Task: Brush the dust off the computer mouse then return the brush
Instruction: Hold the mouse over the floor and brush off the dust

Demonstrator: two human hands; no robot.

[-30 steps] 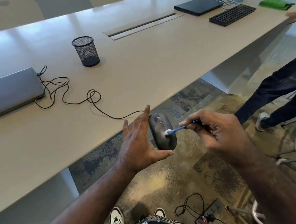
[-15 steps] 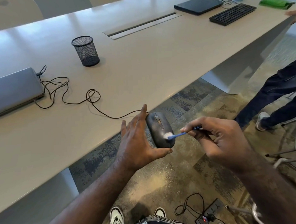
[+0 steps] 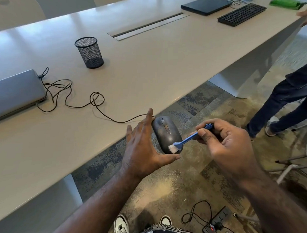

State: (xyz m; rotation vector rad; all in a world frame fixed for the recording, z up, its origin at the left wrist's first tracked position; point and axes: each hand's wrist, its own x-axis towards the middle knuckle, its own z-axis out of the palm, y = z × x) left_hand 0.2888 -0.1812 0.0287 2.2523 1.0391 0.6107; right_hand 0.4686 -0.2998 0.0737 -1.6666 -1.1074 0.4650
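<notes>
You are in the middle of the brushing step. Your left hand (image 3: 141,148) holds the computer mouse (image 3: 165,133) off the edge of the bench (image 3: 147,73), out over the floor, with the thumb under its near end and the straight fingers along its far side. The mouse is tilted so that its top faces you. Your right hand (image 3: 225,145) pinches the blue handle of the brush (image 3: 185,141) between thumb and curled fingers, and the white bristles rest on the near, rounded end of the mouse.

The mouse shows a greyish, smeared look across its top around the scroll wheel, so I judge the dusting to be only partly done; the far half and the sides likely need more strokes. Returning the brush is not yet begun. The black mesh cup (image 3: 89,52) standing well apart on the bench may be where the brush belongs, but nothing here confirms that.

Several things are hard to settle. The underside of the mouse and its left flank are hidden behind your left hand. The butt of the brush handle is mostly buried in your right fist. Whether the grey film is dust or only glare, I cannot tell. The cable (image 3: 70,95) runs from the mouse towards the closed laptop (image 3: 14,93), but its plug end is too small to make out.
</notes>
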